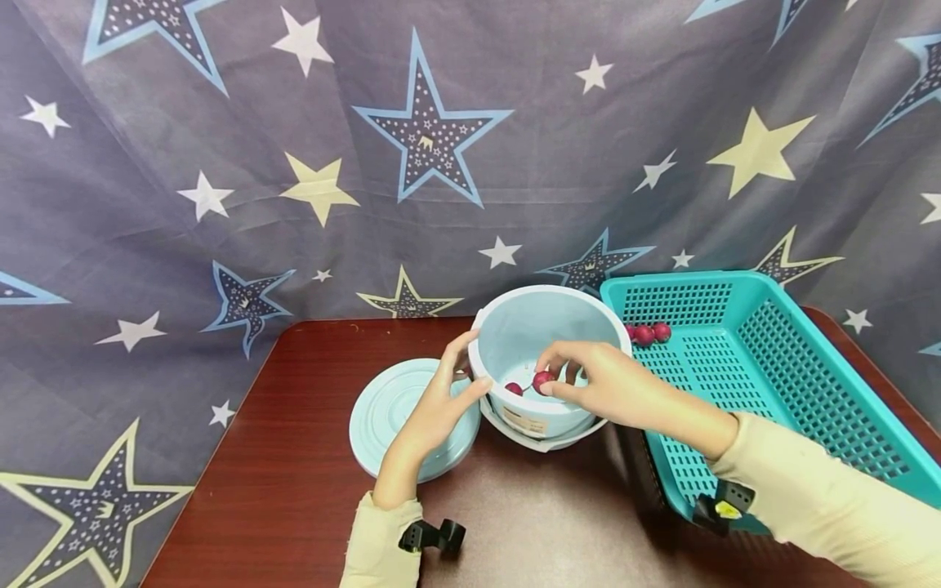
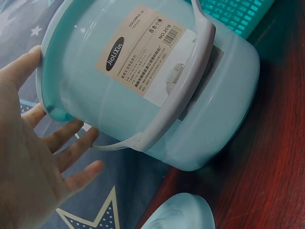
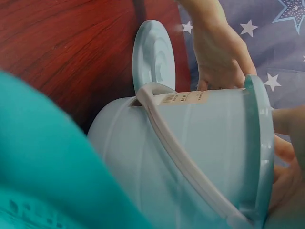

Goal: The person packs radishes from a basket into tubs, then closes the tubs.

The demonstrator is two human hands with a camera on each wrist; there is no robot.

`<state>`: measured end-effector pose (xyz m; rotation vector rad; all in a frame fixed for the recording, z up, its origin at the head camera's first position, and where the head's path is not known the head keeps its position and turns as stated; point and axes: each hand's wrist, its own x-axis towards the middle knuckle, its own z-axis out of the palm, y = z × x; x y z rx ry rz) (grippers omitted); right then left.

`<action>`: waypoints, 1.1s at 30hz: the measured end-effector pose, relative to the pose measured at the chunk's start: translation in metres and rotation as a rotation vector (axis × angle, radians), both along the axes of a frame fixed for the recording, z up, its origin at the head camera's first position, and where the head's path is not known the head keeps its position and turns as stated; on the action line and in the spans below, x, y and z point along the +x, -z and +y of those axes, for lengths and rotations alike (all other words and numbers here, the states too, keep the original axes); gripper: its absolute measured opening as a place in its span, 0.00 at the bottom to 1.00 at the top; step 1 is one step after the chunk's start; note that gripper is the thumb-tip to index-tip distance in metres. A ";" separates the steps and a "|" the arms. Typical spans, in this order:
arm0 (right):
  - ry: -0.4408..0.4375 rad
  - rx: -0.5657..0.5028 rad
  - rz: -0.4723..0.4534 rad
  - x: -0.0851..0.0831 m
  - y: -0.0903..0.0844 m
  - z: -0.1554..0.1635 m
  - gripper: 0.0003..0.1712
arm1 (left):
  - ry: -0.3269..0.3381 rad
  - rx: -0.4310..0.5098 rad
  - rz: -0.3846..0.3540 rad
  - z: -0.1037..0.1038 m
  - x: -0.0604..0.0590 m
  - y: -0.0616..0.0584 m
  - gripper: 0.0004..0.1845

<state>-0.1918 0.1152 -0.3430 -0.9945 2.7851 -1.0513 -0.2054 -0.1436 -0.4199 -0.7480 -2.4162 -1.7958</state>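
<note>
A light-blue plastic bucket [image 1: 507, 314] stands upright on the table, its handle lowered at the front. Inside it my right hand [image 1: 591, 380] pinches a small round radish [image 1: 542, 381] between thumb and fingers. Another radish [image 1: 514, 389] lies at the bucket's bottom. With fairly straight, spread fingers, my left hand [image 1: 435, 408] touches the bucket's left rim; the left wrist view shows this hand [image 2: 38, 148] holding nothing in its palm. In the right wrist view, the bucket wall [image 3: 200, 138] hides the radishes, and the right hand is partly behind the rim.
A round light-blue lid [image 1: 375, 416] lies left of the bucket. A teal slotted basket [image 1: 764, 286] stands close on the right, with several radishes [image 1: 644, 336] in its far left corner. Behind the dark red table [image 1: 257, 457] hangs a star-patterned cloth [image 1: 515, 196].
</note>
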 end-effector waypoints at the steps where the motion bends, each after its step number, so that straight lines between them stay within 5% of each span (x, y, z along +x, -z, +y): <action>1: -0.003 0.011 0.007 0.000 0.001 0.000 0.07 | 0.001 0.000 0.001 0.000 0.000 0.000 0.34; 17: 0.013 0.014 0.044 0.000 0.000 0.004 0.08 | -0.002 -0.009 -0.003 -0.001 0.001 -0.001 0.34; 33: 0.243 -0.080 0.074 -0.012 -0.021 0.045 0.10 | -0.008 -0.013 -0.010 -0.002 0.001 0.000 0.34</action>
